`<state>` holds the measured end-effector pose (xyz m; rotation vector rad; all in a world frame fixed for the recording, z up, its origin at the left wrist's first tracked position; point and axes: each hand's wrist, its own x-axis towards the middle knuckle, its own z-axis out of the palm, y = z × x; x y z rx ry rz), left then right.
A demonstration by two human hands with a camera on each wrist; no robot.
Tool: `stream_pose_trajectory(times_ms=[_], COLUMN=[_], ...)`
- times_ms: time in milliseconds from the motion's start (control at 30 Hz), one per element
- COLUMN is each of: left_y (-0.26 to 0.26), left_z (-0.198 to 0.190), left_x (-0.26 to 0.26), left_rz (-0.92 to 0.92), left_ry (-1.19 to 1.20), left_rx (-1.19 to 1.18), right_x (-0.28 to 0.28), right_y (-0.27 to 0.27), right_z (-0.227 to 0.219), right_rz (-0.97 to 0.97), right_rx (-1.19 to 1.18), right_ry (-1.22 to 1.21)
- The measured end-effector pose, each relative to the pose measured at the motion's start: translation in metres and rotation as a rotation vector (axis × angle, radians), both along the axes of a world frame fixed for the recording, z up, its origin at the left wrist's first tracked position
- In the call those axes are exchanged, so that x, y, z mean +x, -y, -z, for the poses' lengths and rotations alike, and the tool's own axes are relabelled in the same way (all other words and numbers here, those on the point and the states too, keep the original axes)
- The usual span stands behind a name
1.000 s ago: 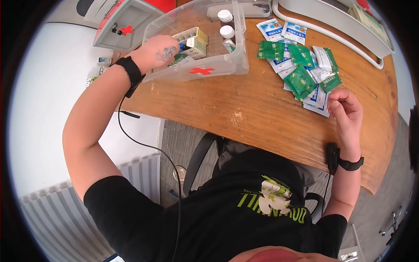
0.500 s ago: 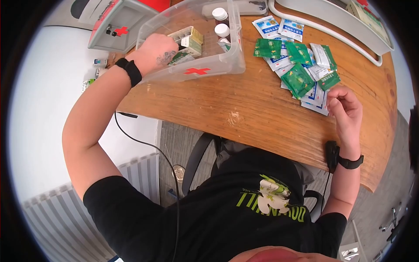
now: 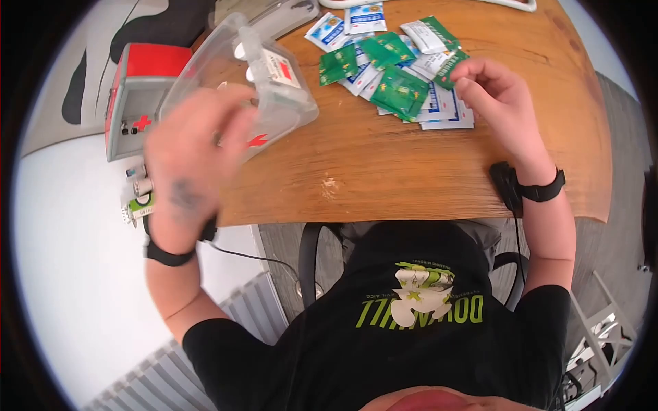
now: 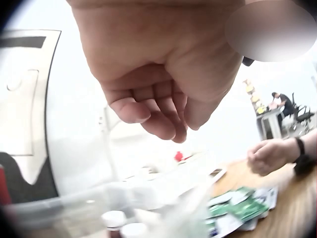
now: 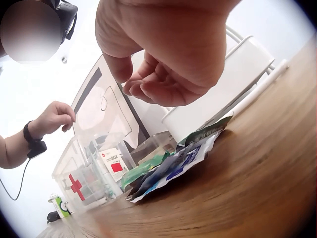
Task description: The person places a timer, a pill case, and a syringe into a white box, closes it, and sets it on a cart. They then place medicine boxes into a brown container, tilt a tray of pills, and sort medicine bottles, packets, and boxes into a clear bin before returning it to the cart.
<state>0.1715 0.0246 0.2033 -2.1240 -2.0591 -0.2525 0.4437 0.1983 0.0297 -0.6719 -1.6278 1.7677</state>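
Note:
My left hand (image 3: 195, 147), blurred in the head view, hangs over the near left part of the clear container (image 3: 301, 109) with a red cross. In the left wrist view the fingers of this hand (image 4: 163, 74) are loosely curled with nothing held; white-capped bottles (image 4: 114, 218) stand in the container below. My right hand (image 3: 504, 106) is at the right edge of a heap of green sachets (image 3: 401, 92) and white-blue sachets (image 3: 445, 106). Seen from the right wrist, this hand (image 5: 163, 54) hovers above the sachets, fingers loosely bent and holding nothing.
A red and grey cabinet (image 3: 147, 65) stands at the left, with small packages (image 3: 142, 204) near it. A white printed box (image 3: 279, 68) shows at the container's right end. A clear tray (image 3: 291, 15) lies behind. The wooden table (image 3: 384, 178) runs between the hands.
My left hand has come up out of the container toward my body, empty. The head view has shifted, so the container and sachets appear further left and up; my right hand stays beside the heap.

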Motion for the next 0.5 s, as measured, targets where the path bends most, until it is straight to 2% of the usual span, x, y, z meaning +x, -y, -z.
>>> stream_pose_trajectory(times_ms=[67, 133, 200, 300, 400, 500], left_y=[-0.008, -0.030, -0.060, -0.116, -0.165, -0.199], left_z=[0.035, 0.070, 0.099, 0.128, 0.140, 0.151], left_x=[0.025, 0.046, 0.059, 0.067, 0.068, 0.061], left_rz=[0.176, 0.261, 0.260, 0.154, 0.036, 0.098], left_ry=[0.185, 0.243, 0.323, 0.330, 0.132, 0.041], left_rx=[-0.009, 0.018, 0.030, 0.003, -0.105, -0.151], right_x=[-0.001, -0.001, -0.002, 0.001, 0.005, 0.009], right_y=[-0.001, -0.006, -0.012, -0.027, -0.037, -0.047], right_z=[-0.004, -0.002, -0.001, 0.008, 0.012, 0.014], right_rz=[0.059, 0.149, 0.252, 0.343, 0.392, 0.429], right_rx=[-0.003, 0.017, 0.027, 0.045, 0.053, 0.046], right_ry=[0.000, 0.025, 0.065, 0.116, 0.134, 0.132])
